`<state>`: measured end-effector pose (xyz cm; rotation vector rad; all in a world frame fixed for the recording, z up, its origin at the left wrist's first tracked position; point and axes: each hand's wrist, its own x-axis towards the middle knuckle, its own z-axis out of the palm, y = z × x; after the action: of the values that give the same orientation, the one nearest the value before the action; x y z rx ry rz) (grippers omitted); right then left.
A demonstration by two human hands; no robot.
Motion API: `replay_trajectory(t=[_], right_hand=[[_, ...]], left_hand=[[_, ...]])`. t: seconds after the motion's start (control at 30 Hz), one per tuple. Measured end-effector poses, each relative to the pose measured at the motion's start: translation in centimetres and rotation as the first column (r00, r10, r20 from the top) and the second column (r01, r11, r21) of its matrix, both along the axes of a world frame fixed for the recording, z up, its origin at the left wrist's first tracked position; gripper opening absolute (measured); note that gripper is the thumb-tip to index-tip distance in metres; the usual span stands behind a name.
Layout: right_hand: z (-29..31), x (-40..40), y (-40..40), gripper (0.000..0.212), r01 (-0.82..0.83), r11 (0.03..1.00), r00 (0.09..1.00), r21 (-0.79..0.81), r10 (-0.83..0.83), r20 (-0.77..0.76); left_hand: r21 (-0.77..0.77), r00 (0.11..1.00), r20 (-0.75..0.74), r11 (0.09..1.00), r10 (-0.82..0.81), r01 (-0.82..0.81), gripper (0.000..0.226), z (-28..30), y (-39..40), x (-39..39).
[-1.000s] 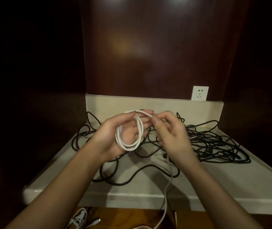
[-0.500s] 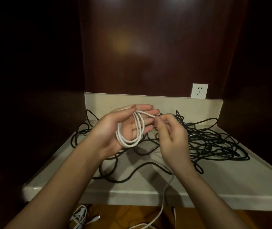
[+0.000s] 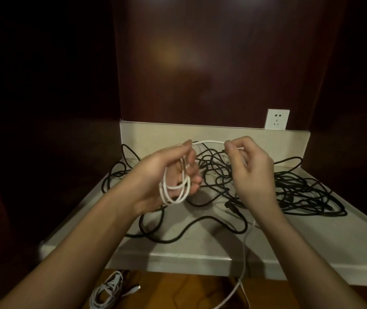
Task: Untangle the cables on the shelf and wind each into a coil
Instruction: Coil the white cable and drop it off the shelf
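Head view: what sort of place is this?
Probably a built-in alcove in a home or hotel room, though that is a guess. A pale shelf sits recessed between dark wood panels, a wall socket is mounted just above it, and wooden flooring shows below its front edge.

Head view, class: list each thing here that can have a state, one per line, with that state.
White cable: partly coiled, tail hanging off shelf.
Left hand: holds the coil.
Right hand: pinches the white cable.
Black cables: tangled, lying on shelf.
Wall socket: nothing plugged in.
Grey cable: bundled, on floor.
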<state>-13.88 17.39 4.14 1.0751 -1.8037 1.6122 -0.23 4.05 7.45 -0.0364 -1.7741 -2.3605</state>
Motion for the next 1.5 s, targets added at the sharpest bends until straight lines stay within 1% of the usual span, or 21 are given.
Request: replay_trajectory(t=[0.17, 0.3, 0.4, 0.43, 0.53, 0.6, 0.67, 0.73, 0.77, 0.8, 0.87, 0.9, 0.97, 1.0, 1.03, 1.07, 1.17, 1.3, 1.37, 1.43, 1.5], right_hand=[[-2.3, 1.3, -0.3, 0.022, -0.091, 0.994, 0.996, 0.067, 0.089, 0.029], [-3.6, 1.8, -0.6, 0.018, -0.072, 0.974, 0.997, 0.215, 0.079, -0.023], [-3.7, 1.6, -0.8, 0.018, -0.007, 0.966, 0.999, 0.258, 0.02, -0.046], [-3.7, 1.8, -0.9, 0.02, 0.014, 0.959, 0.998, 0.285, 0.004, -0.064], [-4.2, 3.0, -1.4, 0.021, 0.016, 0.929, 0.995, 0.369, 0.023, -0.102], [-4.8, 4.4, -1.6, 0.018, -0.032, 0.904, 0.993, 0.426, 0.077, -0.089], [-5.5, 6.1, -1.7, 0.022, -0.189, 0.869, 0.982, 0.458, 0.171, 0.081], [-6.0, 7.6, -1.7, 0.024, -0.475, 0.801, 0.845, 0.365, 0.3, 0.442], [-6.2, 8.2, -1.6, 0.024, -0.543, 0.777, 0.783, 0.318, 0.333, 0.525], [-6.5, 8.6, -1.5, 0.025, -0.539, 0.772, 0.797, 0.338, 0.338, 0.5], [-6.9, 9.0, -1.3, 0.026, -0.37, 0.768, 0.928, 0.523, 0.276, 0.252], [-6.7, 8.9, -1.2, 0.027, -0.237, 0.746, 0.967, 0.623, 0.24, 0.081], [-5.4, 8.2, -0.9, 0.031, -0.007, 0.728, 0.965, 0.686, 0.186, -0.188], [-4.5, 7.7, -0.7, 0.034, 0.047, 0.752, 0.95, 0.658, 0.17, -0.262], [-3.5, 7.0, -0.3, 0.036, 0.071, 0.795, 0.931, 0.602, 0.163, -0.326], [-2.7, 6.2, 0.0, 0.036, 0.083, 0.842, 0.91, 0.533, 0.154, -0.385], [-0.8, 3.9, 0.7, 0.029, 0.06, 0.909, 0.857, 0.412, 0.165, -0.488], [0.8, 3.4, 0.8, 0.022, -0.085, 0.893, 0.816, 0.441, 0.316, -0.484], [1.2, 3.4, 0.9, 0.02, -0.129, 0.88, 0.838, 0.458, 0.343, -0.424], [1.7, 3.4, 1.0, 0.02, -0.191, 0.892, 0.9, 0.41, 0.326, -0.29], [1.9, 3.3, 1.0, 0.023, -0.254, 0.911, 0.941, 0.324, 0.31, -0.135]], left_hand=[[0.186, 0.979, 0.017, 0.961, 0.205, -0.205, 0.029, -0.2, -0.4, -1.2], [0.025, 0.921, -0.005, 0.92, 0.39, -0.39, 0.03, -0.9, -0.4, -2.4], [-0.067, 0.85, -0.033, 0.848, 0.525, -0.526, 0.023, -1.4, -0.3, -2.9], [-0.051, 0.857, -0.034, 0.856, 0.514, -0.515, 0.025, -1.4, -0.4, -3.0], [0.152, 0.953, -0.062, 0.946, 0.298, -0.286, 0.04, -1.1, -0.4, -3.0], [0.346, 0.966, -0.087, 0.917, 0.243, -0.199, 0.04, -1.2, -0.2, -3.2], [0.514, 0.955, -0.12, 0.839, 0.273, -0.175, 0.037, -1.4, -0.3, -3.7], [0.587, 0.893, -0.158, 0.767, 0.422, -0.259, 0.035, -1.3, -1.0, -4.2], [0.551, 0.816, -0.188, 0.746, 0.547, -0.374, 0.033, -1.2, -1.6, -4.3], [0.453, 0.7, -0.254, 0.722, 0.667, -0.523, 0.031, -1.3, -2.0, -4.4], [0.123, 0.472, -0.484, 0.592, 0.736, -0.797, 0.025, -1.6, -2.3, -4.4], [-0.042, 0.423, -0.607, 0.504, 0.673, -0.863, 0.022, -1.8, -2.3, -4.3], [-0.364, 0.463, -0.764, 0.293, 0.45, -0.884, 0.022, -2.5, -2.7, -4.3], [-0.502, 0.53, -0.77, 0.176, 0.354, -0.847, 0.026, -2.8, -3.1, -4.2], [-0.611, 0.611, -0.734, 0.106, 0.295, -0.785, 0.031, -3.0, -3.5, -4.1], [-0.691, 0.693, -0.671, 0.117, 0.263, -0.714, 0.035, -3.2, -3.8, -3.8], [-0.797, 0.86, -0.465, 0.325, 0.209, -0.51, 0.05, -3.4, -3.7, -2.8], [-0.868, 0.971, -0.202, 0.436, 0.131, -0.239, 0.084, -2.6, -2.1, -1.5], [-0.856, 0.999, -0.024, 0.517, 0.022, -0.032, 0.092, -2.2, -1.8, -0.7], [-0.823, 0.996, 0.047, 0.561, -0.082, 0.085, 0.073, -1.9, -1.6, 0.0], [-0.815, 0.994, 0.017, 0.575, -0.107, 0.076, 0.039, -2.0, -1.4, 0.0]])
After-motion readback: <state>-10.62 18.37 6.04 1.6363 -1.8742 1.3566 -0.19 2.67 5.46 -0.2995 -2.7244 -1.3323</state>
